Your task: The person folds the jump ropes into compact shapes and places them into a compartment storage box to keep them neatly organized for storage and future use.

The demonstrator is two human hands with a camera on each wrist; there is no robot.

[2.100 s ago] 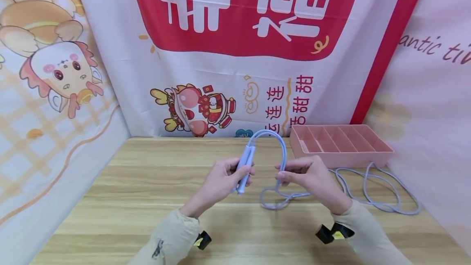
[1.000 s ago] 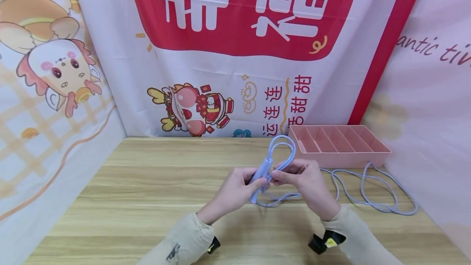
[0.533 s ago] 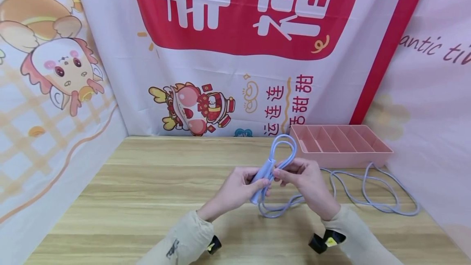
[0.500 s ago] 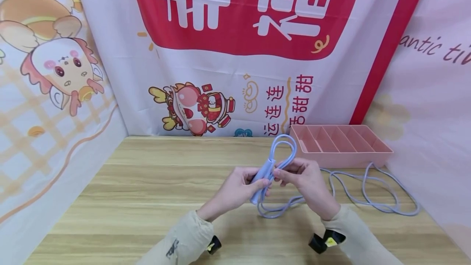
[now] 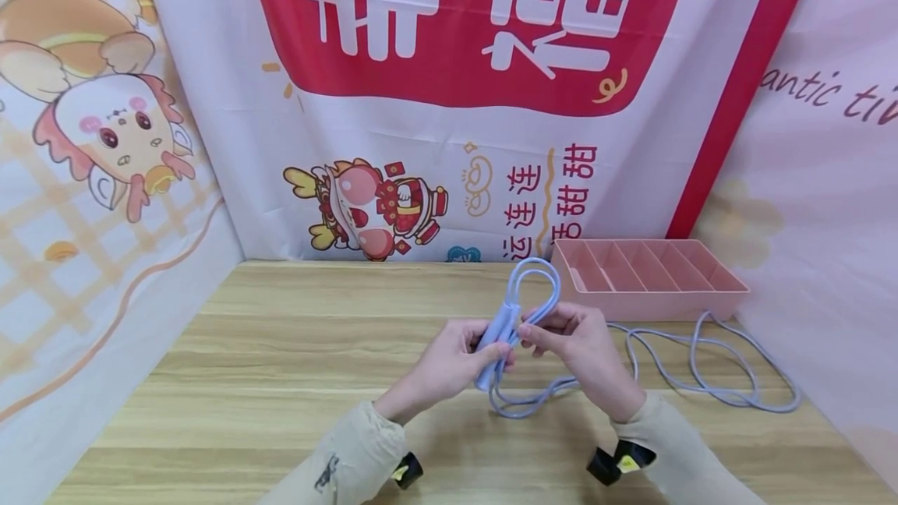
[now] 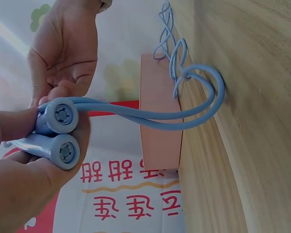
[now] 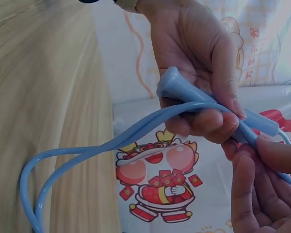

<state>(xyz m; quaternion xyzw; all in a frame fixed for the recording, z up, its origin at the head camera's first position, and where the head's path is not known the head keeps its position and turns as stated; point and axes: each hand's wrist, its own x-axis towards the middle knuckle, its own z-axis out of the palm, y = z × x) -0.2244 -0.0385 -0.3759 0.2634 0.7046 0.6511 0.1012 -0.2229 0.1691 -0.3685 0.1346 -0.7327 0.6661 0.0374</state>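
A light-blue jump rope is in both hands, above the table's middle right. My left hand [image 5: 459,361] grips its two handles [image 6: 63,116], which lie side by side and tilt upward. Folded back beside the handles, the doubled cord [image 5: 549,271] makes a small loop above them. With thumb and fingers, my right hand [image 5: 575,345] pinches the doubled cord next to the handles. In the right wrist view the cord [image 7: 155,116] also passes under the left thumb and hangs in a bend.
The rope's remaining cord [image 5: 708,388] lies in loose curves on the wooden table [image 5: 281,380], to the right. Behind it stands a pink divided box [image 5: 652,304] with several compartments. Printed cloths [image 5: 449,131] hang at the back and sides.
Since two seconds ago, the left hand has moved right with the handles, and the right hand has brought the doubled cord against them. The arch became a smaller loop. The last half second shows little movement.
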